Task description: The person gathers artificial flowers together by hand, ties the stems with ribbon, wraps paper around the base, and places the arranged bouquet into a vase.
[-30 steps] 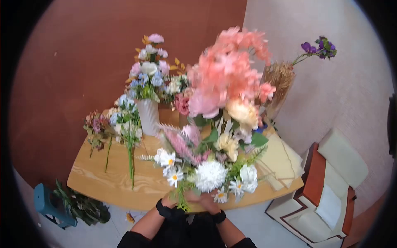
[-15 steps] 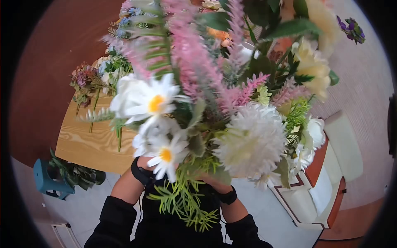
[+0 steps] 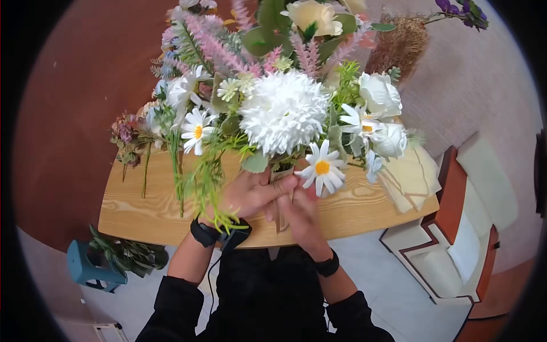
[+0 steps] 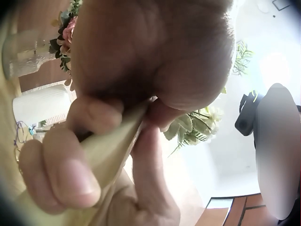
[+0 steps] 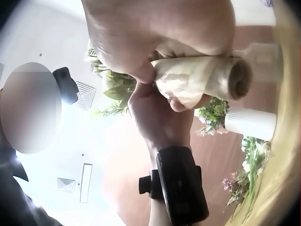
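Note:
A large mixed bouquet stands upright in front of me, with a white chrysanthemum (image 3: 283, 111), a daisy (image 3: 322, 167), white roses (image 3: 380, 95) and pink sprays. Cream paper (image 5: 181, 82) wraps its stems into a tight roll, its lower end showing as a dark hollow in the right wrist view. My left hand (image 3: 248, 194) grips the wrapped stems just under the blooms, thumb laid across the front. From the other side my right hand (image 3: 302, 219) holds the same roll, the two hands touching. Between fingers (image 4: 77, 183) in the left wrist view runs a fold of the paper.
Cream paper sheets (image 3: 413, 176) lie at the table's right. Loose flower stems (image 3: 178, 176) lie on its left side. A white vase (image 5: 251, 123) stands behind. A dried bunch (image 3: 399, 45) is at the back right, an armchair (image 3: 456, 251) beyond the table, a blue stool (image 3: 91, 265) lower left.
The bouquet came up close to the head camera, then moved lower and farther off, over the table. Both hands stay at its stems and now show plainly beneath the blooms.

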A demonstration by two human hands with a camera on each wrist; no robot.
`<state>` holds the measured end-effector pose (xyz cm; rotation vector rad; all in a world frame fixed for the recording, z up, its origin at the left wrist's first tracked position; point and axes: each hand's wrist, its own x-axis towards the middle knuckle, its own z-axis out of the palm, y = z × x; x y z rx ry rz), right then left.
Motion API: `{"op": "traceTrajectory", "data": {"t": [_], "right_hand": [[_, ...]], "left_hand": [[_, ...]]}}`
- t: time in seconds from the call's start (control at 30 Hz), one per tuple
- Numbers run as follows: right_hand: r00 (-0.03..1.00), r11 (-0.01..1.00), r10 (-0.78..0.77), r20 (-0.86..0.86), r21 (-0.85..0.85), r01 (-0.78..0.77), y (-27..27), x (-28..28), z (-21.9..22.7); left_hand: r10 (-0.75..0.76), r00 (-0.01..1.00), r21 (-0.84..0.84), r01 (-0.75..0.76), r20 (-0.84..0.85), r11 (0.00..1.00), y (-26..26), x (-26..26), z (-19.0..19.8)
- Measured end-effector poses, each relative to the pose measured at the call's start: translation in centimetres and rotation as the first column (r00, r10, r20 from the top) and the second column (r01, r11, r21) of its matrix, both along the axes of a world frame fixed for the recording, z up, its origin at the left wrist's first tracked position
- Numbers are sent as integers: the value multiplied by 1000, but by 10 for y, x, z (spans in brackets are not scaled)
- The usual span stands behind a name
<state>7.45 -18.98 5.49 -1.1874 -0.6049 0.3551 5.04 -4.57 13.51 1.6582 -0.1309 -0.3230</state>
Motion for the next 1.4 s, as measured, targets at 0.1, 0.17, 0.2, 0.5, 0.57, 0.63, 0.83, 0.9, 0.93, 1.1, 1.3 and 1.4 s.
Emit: {"op": "traceTrajectory", "data": {"t": [0.1,0.17,0.2,0.5,0.57,0.63,0.83,0.9,0.93,1.1,1.3,1.4], "right_hand": [[988,994,-53,143,-87,66,-10,-21,1],[967,974,-133,218,-154,168,-15,-33,10],[936,943,-209,282,-195,269,-14,-38,11],[775,833,-542,326,83,547,0,-26,-15],[820,855,-518,243,165,492,-3,-16,-19],[861,858,-488,144,259,444,-7,-7,-21],[733,823,-568,375,265,502,-45,15,4],[826,866,-493,273,244,436,-52,26,2],[897,904,-401,184,240,355,-54,30,-1],[890,884,-435,135,252,394,-58,44,-17],[899,885,-423,114,262,384,-59,55,-33],[908,905,-399,125,210,369,-59,58,-39]], "left_hand": [[50,983,3,-51,178,999,-5,-9,-8],[110,994,140,-111,17,984,-1,-12,-25],[90,996,132,-92,17,987,-6,-14,-30],[116,976,-36,-111,186,993,-36,4,-18],[-5,995,-99,15,100,995,-26,19,-21],[-22,993,-24,25,116,999,-19,49,-34],[-144,962,302,69,232,951,-17,191,-72],[-172,958,344,85,230,935,-25,212,-90],[-212,901,495,-4,379,869,-41,219,-85],[-538,586,762,-232,606,605,-85,249,-83],[-710,567,909,-286,417,305,-93,285,-107],[-561,457,716,-317,690,623,-91,285,-120]]}}
